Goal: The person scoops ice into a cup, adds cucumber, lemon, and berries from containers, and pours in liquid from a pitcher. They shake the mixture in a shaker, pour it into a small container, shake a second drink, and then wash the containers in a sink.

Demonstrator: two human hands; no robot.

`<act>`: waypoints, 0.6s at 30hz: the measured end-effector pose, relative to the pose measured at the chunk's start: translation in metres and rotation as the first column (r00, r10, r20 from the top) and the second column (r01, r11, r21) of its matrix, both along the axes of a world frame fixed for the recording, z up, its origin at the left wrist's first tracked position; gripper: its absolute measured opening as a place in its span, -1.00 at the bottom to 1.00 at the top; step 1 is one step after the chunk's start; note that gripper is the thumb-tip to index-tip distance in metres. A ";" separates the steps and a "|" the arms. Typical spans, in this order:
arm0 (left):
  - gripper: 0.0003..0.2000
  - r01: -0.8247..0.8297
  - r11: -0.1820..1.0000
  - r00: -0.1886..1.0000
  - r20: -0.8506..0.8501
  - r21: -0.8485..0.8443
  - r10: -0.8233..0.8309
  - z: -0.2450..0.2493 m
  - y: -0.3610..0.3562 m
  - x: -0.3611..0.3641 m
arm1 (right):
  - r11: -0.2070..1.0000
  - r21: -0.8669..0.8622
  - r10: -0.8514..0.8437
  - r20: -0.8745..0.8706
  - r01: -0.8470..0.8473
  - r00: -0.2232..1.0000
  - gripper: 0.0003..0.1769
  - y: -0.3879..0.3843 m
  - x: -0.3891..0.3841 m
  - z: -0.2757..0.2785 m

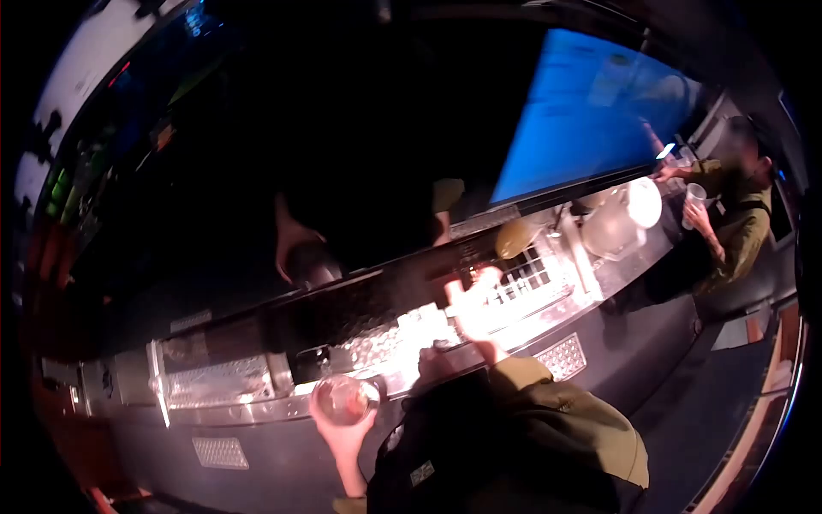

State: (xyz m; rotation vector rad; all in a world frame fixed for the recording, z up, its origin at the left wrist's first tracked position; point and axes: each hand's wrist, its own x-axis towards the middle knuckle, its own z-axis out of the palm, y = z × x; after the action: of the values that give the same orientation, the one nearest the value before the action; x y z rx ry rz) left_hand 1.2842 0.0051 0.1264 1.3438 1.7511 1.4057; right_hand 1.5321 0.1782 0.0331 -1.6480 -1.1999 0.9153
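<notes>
My left hand [347, 439] is closed around a clear drinking glass [345, 401] at the front edge of the bar station. Something reddish shows inside the glass. My right hand [471, 310] reaches over the station beside a tray with a white grid [521, 276]. Bright glare washes out its fingers, and I cannot tell whether they hold anything. Between my hands lies an ice well [390, 343] heaped with ice. A yellow rounded object [515, 239] sits just beyond the grid tray.
A co-worker [741, 218] at the right holds a clear cup [694, 204]. White containers [616, 221] stand on the counter nearby. Beyond the bar, a person's hand [295, 236] is by a dark cup [313, 264]. A large blue screen [591, 111] rises behind the counter.
</notes>
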 end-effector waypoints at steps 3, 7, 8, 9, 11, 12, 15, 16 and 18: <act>-0.07 0.214 0.975 0.977 -0.010 0.051 -0.214 -0.017 0.080 0.077 | 0.796 0.468 -0.536 0.250 0.384 0.806 -0.01 0.051 0.123 -0.014; -0.08 0.228 0.891 0.973 0.065 -0.393 -0.220 -0.010 0.162 0.194 | 0.778 0.571 -0.445 0.205 0.263 0.872 0.29 0.092 0.187 -0.013; -0.10 0.388 0.835 0.921 0.128 -0.391 -0.368 -0.035 0.182 0.207 | 0.796 0.547 -0.402 0.154 0.261 0.903 0.28 0.093 0.192 -0.009; -0.16 0.453 0.864 0.890 0.166 -0.219 -0.425 -0.039 0.195 0.227 | 0.816 0.519 -0.355 0.100 0.255 0.930 0.27 0.096 0.199 -0.008; -0.30 0.427 0.851 0.845 0.199 0.306 -0.496 -0.034 0.216 0.275 | 0.806 0.543 -0.283 -0.001 0.238 0.959 0.15 0.095 0.218 -0.016; -0.40 0.501 0.831 0.771 0.311 0.243 -0.556 -0.038 0.230 0.290 | 0.803 0.540 -0.282 -0.032 0.254 0.959 0.11 0.089 0.228 -0.020; -0.38 0.616 0.787 0.788 -0.019 0.018 -0.616 -0.032 0.262 0.328 | 0.735 0.641 -0.169 -0.141 0.220 0.976 0.08 0.060 0.255 0.001; -0.36 0.618 0.786 0.786 -0.008 -0.013 -0.619 -0.034 0.269 0.338 | 0.784 0.540 -0.226 -0.209 0.305 0.951 0.10 0.047 0.262 -0.012; -0.32 0.616 0.788 0.788 0.029 -0.021 -0.615 -0.055 0.283 0.352 | 0.761 0.548 -0.244 -0.253 0.347 0.936 0.10 0.021 0.270 0.010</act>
State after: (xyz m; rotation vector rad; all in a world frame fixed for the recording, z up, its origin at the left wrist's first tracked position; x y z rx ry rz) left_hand 1.6357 0.2877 0.0718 1.6731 1.1349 1.0030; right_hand 1.8018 0.1987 0.0431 -1.1768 -0.9374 0.4037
